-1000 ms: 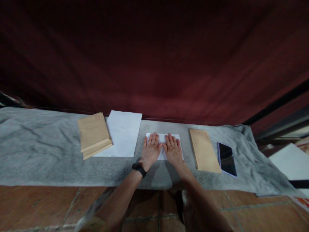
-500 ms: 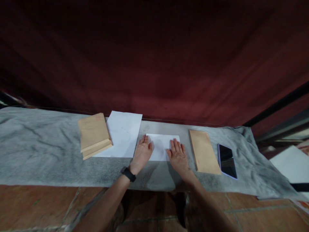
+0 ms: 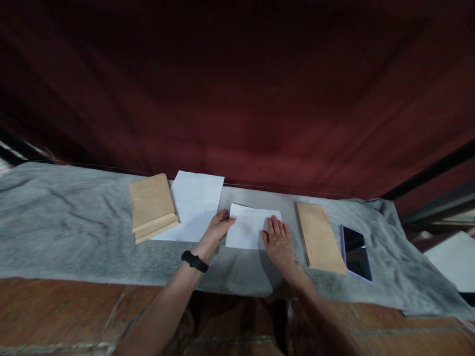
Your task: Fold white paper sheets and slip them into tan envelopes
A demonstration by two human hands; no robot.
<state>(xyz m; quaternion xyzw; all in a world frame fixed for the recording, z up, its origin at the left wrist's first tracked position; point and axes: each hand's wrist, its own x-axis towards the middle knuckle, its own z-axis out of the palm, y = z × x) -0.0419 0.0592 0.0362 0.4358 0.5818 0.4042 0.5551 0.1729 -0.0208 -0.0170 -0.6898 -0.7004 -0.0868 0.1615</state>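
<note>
A white sheet of paper (image 3: 247, 230), which looks folded to about half the size of the sheets beside it, lies on the grey cloth in front of me. My left hand (image 3: 218, 226), with a black band on the wrist, grips its left edge, thumb on top and fingers curled at the side. On the paper's right part my right hand (image 3: 278, 242) lies flat with fingers stretched out. Larger white sheets (image 3: 198, 198) are to the left, partly under a stack of brown envelopes (image 3: 152, 200). Right of my right hand lies another stack of brown envelopes (image 3: 321, 240).
A phone with a purple edge (image 3: 356, 253) lies right of the envelopes. The grey cloth (image 3: 74, 222) is wrinkled towards both ends. A dark red curtain (image 3: 237, 99) hangs behind it, and a tiled floor (image 3: 74, 316) shows below.
My left hand has gone from lying flat on the paper to gripping its left edge. My right hand stays flat on the paper. The whole view has shifted slightly.
</note>
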